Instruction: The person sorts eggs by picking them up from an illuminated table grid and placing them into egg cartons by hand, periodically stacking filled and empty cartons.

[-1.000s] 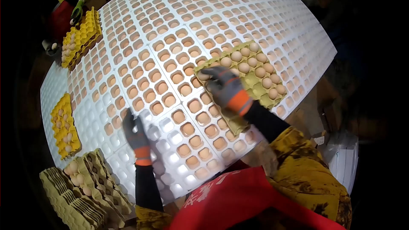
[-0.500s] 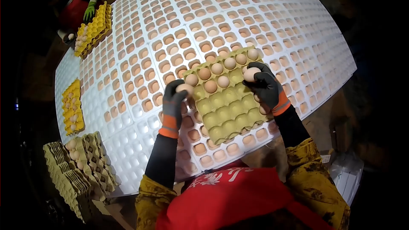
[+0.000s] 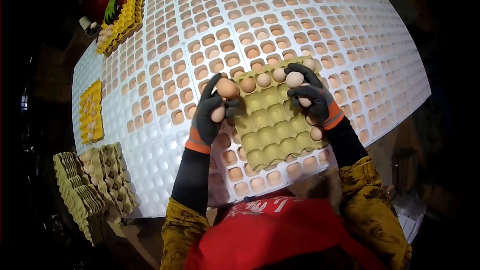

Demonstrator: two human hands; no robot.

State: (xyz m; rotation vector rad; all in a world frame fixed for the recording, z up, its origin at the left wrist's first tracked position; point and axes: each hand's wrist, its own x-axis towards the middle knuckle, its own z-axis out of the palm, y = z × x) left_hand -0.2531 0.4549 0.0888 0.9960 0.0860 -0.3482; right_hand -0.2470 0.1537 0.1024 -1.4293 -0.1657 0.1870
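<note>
A pulp egg tray [image 3: 272, 135] lies tilted on the white pocketed panels, with a row of eggs [image 3: 263, 80] along its far side and bare cups nearer me. My left hand [image 3: 209, 112], in a dark glove with an orange cuff, curls at the tray's left edge around a brown egg [image 3: 227, 88] at the fingertips and a paler egg [image 3: 218, 114] in the palm. At the tray's right, my right hand [image 3: 316, 97] is closed around a pale egg [image 3: 295, 79] between the fingers and another egg [image 3: 304, 101] lower in the palm.
White panels [image 3: 150, 167] cover the table, many pockets holding eggs. Yellow trays [image 3: 91, 112] stand left and at the far edge. Stacked pulp trays [image 3: 80, 195] sit at the near left corner. A co-worker's green-gloved hand [image 3: 111, 10] touches a yellow tray stack [image 3: 125, 22].
Two eggs in the tray's second row have left their cups. Each of my hands now shows two eggs instead of one. The view has shifted slightly.
</note>
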